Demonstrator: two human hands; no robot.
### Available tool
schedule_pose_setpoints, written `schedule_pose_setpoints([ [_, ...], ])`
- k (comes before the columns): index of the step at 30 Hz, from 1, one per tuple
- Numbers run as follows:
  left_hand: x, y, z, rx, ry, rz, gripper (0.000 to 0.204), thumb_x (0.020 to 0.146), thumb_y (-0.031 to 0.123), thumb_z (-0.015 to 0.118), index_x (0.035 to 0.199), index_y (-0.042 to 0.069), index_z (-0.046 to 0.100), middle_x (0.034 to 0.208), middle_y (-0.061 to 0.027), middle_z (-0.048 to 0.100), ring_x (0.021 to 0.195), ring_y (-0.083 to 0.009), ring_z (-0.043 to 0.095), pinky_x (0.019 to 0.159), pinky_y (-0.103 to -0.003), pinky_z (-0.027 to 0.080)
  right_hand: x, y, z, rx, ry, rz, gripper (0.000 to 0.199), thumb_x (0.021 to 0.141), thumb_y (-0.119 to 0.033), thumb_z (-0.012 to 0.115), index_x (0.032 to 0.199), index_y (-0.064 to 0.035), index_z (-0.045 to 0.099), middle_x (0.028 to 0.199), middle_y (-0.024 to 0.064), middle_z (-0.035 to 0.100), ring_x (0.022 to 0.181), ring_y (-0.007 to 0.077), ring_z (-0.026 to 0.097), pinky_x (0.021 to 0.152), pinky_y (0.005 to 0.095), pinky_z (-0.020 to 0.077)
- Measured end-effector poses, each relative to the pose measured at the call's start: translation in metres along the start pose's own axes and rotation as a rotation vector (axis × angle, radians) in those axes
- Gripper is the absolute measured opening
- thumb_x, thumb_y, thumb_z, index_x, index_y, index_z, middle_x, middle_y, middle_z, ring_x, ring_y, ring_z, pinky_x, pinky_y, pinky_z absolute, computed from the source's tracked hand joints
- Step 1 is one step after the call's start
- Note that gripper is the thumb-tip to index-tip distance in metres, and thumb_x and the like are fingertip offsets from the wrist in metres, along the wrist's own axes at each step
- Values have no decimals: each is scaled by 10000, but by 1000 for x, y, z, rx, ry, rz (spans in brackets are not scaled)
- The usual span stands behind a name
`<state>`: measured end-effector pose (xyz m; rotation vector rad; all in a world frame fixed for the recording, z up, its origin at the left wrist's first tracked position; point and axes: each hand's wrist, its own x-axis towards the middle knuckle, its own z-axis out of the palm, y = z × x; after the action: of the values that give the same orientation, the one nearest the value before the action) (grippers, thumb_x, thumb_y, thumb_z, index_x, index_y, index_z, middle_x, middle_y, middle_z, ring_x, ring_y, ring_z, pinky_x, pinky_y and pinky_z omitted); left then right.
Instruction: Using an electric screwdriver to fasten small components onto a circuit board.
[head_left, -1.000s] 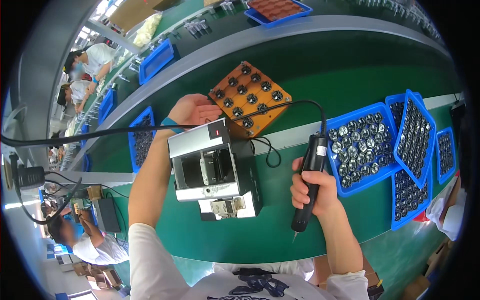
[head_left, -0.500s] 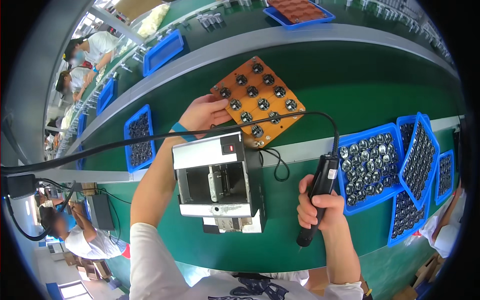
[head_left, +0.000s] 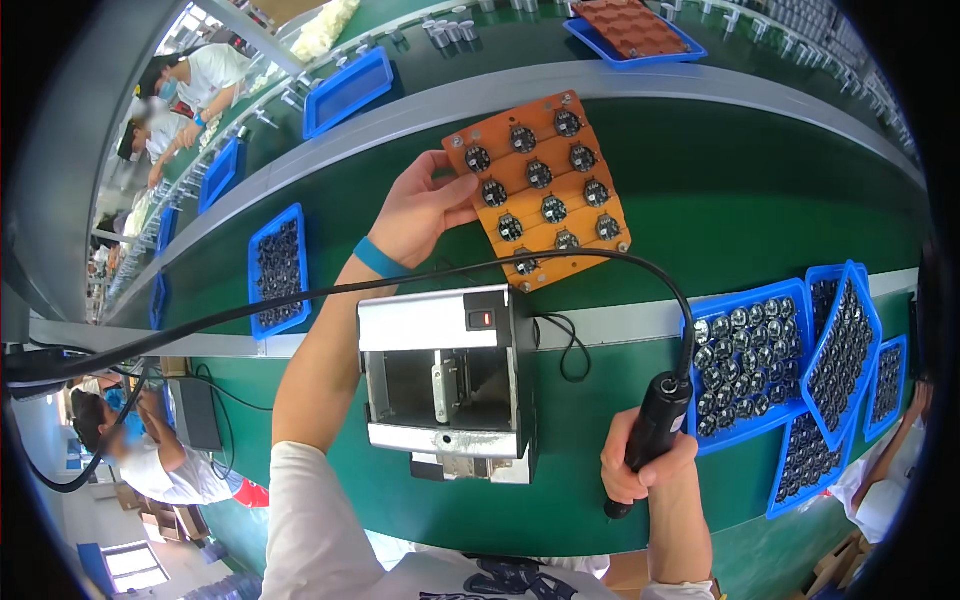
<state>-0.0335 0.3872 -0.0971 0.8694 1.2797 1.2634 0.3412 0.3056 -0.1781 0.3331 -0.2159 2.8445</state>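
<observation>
My left hand (head_left: 420, 208), with a blue wristband, reaches forward and grips the left edge of an orange board (head_left: 541, 190) that carries several small round black parts. The board lies tilted on the green belt beyond a silver metal box machine (head_left: 445, 385). My right hand (head_left: 645, 470) is closed around a black electric screwdriver (head_left: 655, 425), tip pointing down, near the bench's front. The screwdriver's black cable (head_left: 420, 280) arcs up and runs left across the view.
Blue trays (head_left: 745, 365) full of small round parts stand at the right. Another blue tray (head_left: 278, 265) sits at the left, and more trays lie on the far line. Other people work at the upper left and lower left.
My left hand has pushed the orange board farther away across the belt. My right hand with the screwdriver has dropped lower and nearer to me.
</observation>
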Motion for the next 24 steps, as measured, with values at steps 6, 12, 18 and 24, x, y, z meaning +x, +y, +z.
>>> schedule_pose_setpoints([
  [6,6,5,-2,51,28,2,394,1009,117,676,1319,-7,466,1221,-135,661,1112,-224,696,972,-378,594,1,-1,3,29,-39,29,448,759,43,675,1184,136,568,661,135,552,524,206,527,519,369,424],
  [12,7,6,-4,29,36,16,362,1012,106,672,1306,6,487,1211,-133,675,1087,-221,706,959,-381,599,-2,0,7,42,-13,42,443,747,37,693,1162,144,580,653,130,550,520,198,521,512,360,402],
  [18,8,4,0,-9,54,46,354,1013,88,662,1310,-3,492,1198,-132,683,1081,-227,707,950,-401,610,-3,-3,8,29,-12,40,444,753,30,689,1166,149,575,641,130,545,512,201,517,510,366,404],
  [24,14,4,-22,-115,238,131,353,1013,82,652,1331,5,520,1179,-112,691,1047,-229,715,914,-404,619,-2,-3,3,27,-13,10,423,751,19,703,1138,141,584,643,147,581,479,178,533,465,335,434],
])
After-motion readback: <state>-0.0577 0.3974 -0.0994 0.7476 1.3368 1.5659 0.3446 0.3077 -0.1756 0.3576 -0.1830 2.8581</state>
